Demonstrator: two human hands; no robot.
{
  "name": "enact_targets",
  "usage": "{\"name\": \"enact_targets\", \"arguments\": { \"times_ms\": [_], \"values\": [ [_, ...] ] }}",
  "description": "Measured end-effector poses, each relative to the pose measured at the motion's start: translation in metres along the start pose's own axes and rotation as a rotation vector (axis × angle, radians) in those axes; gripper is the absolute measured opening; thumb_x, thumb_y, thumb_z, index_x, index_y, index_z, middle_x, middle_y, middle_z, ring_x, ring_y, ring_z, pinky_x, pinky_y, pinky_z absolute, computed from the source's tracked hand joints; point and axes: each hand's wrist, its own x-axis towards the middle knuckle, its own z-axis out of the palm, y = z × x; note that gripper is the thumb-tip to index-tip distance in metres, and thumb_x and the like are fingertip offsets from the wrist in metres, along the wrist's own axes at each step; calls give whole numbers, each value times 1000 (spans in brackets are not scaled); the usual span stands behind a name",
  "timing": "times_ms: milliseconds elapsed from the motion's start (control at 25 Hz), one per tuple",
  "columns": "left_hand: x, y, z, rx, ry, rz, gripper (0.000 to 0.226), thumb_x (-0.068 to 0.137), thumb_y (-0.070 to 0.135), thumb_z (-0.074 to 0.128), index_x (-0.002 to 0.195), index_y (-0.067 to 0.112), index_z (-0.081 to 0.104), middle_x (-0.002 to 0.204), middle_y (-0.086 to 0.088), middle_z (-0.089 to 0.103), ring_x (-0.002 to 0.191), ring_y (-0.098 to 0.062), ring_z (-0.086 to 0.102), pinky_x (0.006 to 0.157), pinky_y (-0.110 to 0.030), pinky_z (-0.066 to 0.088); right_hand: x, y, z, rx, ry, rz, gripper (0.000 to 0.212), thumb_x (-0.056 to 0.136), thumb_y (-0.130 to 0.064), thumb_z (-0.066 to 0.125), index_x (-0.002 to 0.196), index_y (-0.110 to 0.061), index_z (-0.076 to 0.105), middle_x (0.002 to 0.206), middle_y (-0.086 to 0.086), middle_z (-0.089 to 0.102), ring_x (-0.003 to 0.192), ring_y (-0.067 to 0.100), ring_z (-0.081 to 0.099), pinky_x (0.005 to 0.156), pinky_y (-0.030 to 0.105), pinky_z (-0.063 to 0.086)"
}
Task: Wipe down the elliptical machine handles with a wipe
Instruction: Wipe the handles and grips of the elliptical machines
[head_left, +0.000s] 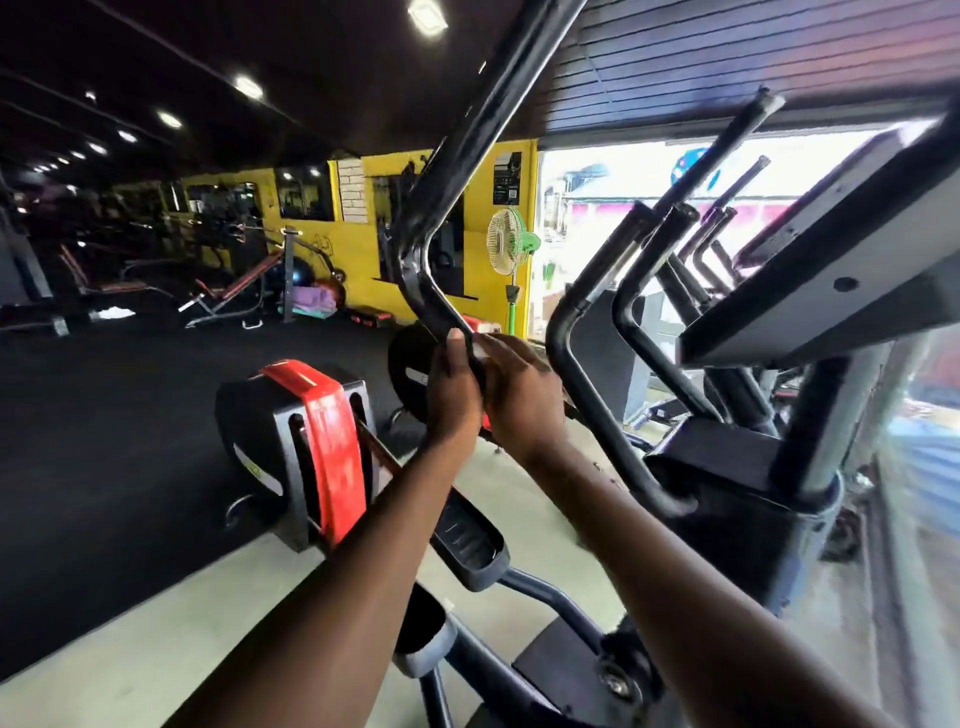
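Both hands are wrapping the bent black handle (441, 312) low down, the left hand (454, 387) gripping to steady it while the right hand (519, 389) is squeezing the white wipe (480, 349) around it to rub.

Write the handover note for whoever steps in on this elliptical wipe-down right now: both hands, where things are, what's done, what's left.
Left hand: grips the lower stretch of the long black bent handle bar, just below its bend.
Right hand: curled round the same bar beside the left, holding a small white wipe against it; only a sliver of the wipe shows.
Done: cannot tell from this view how much of this bar is already wiped.
Left: likely the bar's upper length, then the black curved handle bars to the right, beside the tilted dark console.
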Motion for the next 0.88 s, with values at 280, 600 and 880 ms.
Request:
{"name": "enact_targets", "arguments": {
  "times_ms": [280,600,880],
  "values": [
    [-21,-23,-9,47,-195,-121,30,100,46,41,108,23,58,91,4,65,92,-23,64,81,-33,51,-40,0,-4,-85,-9,90,34,87,-15,52,118,-18,65,121,6,65,105,21,62,82,28,49],
    [-37,-32,-17,0,-324,-219,20,104,27,40,110,16,55,92,-4,66,80,-24,67,77,-45,58,-69,-1,-24,-222,-56,141,42,82,-20,52,122,-17,63,122,6,66,111,27,62,83,30,50],
    [-63,-55,-19,88,-475,-291,24,103,31,41,106,14,58,97,-14,68,79,-24,69,71,-36,58,-110,13,-31,-321,-6,227,40,86,-16,52,125,-17,62,125,3,65,114,26,61,91,35,52]
  ]
}}
